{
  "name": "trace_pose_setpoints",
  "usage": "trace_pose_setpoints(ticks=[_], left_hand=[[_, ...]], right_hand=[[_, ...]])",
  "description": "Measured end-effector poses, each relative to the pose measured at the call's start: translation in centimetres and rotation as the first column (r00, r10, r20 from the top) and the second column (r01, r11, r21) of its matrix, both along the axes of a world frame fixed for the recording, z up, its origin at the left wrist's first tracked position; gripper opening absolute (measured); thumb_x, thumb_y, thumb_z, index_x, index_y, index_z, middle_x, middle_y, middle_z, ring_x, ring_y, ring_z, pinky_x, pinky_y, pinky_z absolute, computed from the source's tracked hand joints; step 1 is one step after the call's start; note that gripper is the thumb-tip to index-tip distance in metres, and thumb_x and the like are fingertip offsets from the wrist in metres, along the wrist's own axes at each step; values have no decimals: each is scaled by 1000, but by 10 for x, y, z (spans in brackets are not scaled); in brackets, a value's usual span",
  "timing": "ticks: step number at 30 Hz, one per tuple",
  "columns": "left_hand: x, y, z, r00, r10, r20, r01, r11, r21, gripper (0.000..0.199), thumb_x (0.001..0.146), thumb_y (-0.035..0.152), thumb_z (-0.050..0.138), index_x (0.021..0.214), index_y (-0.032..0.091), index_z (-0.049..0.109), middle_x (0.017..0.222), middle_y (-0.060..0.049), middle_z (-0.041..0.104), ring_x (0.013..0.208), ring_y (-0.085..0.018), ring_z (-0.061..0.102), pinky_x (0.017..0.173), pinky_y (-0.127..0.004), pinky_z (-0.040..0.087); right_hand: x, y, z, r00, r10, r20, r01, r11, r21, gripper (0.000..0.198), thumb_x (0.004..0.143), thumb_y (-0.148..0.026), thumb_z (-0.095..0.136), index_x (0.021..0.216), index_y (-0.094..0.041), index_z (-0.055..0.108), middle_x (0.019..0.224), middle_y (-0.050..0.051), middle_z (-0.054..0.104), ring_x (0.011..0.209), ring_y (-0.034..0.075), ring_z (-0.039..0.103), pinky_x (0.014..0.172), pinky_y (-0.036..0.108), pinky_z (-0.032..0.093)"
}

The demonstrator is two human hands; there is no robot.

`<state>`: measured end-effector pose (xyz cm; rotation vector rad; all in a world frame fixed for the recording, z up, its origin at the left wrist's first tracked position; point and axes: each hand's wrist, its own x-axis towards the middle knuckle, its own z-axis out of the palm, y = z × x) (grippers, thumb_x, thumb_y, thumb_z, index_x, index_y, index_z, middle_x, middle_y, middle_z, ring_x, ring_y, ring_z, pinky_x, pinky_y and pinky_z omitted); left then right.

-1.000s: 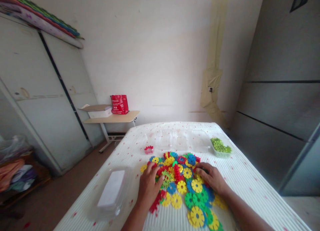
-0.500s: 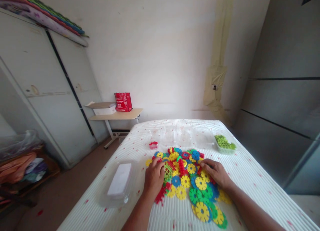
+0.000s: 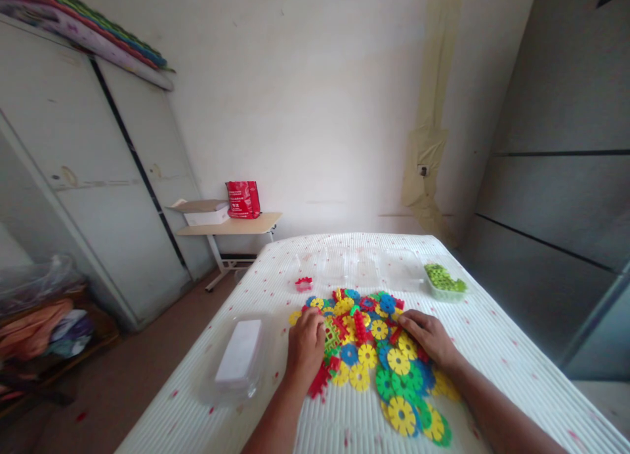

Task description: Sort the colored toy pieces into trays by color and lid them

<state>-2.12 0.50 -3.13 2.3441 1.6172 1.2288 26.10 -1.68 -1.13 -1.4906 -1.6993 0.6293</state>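
Observation:
A pile of plastic toy pieces lies on the table: notched yellow discs [image 3: 402, 415], green discs [image 3: 384, 382], blue discs [image 3: 349, 354] and red toothed blocks [image 3: 361, 328]. At the pile's left edge is my left hand [image 3: 306, 342], its fingers curled down beside a lime-green lattice block [image 3: 333, 334]. Whatever those fingers grip is hidden. My right hand [image 3: 431, 337] rests against the right edge of the pile. Its fingers reach left over the pieces, stretched out, and no piece shows in its grasp.
Clear plastic boxes [image 3: 401, 265] stand at the back, one with red blocks [image 3: 304, 284]. A tub of green pieces [image 3: 444, 282] is at back right. Left of the pile lies a clear container with a white block [image 3: 239, 350]. A side table [image 3: 246, 226] stands beyond.
My left hand's fingers have drawn in and curled more at the pile's edge. The right hand stays almost in place, and the pile looks the same. The view has shifted slightly.

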Motion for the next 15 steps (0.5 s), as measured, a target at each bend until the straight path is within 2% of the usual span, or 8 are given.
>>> trace_pose_setpoints(ticks=[5,11,15], left_hand=[[-1,-1,3,998,24,57,-24,1000,-6,16,81,14,40,82,19,55,83,-4,58,85,-16,55,79,-31,44],[0,-3,4,992,69,110,-65,997,-44,17,81,18,41,83,20,57,85,-3,61,86,-16,57,79,-29,44],[-1,-3,4,983,68,169,-46,990,-133,18,80,21,42,86,20,59,88,-3,65,86,-16,59,79,-28,45]], right_hand=[[0,0,0,1000,4,-12,-4,1000,5,48,78,-59,41,75,-18,65,73,0,65,68,16,56,64,24,43],[-1,-1,2,1000,5,-30,-5,1000,-2,47,78,-58,41,74,-18,65,71,0,65,66,15,55,61,23,43],[-1,-1,2,1000,-2,-30,2,1000,-7,48,77,-59,41,75,-18,65,72,0,65,68,16,56,62,23,43]])
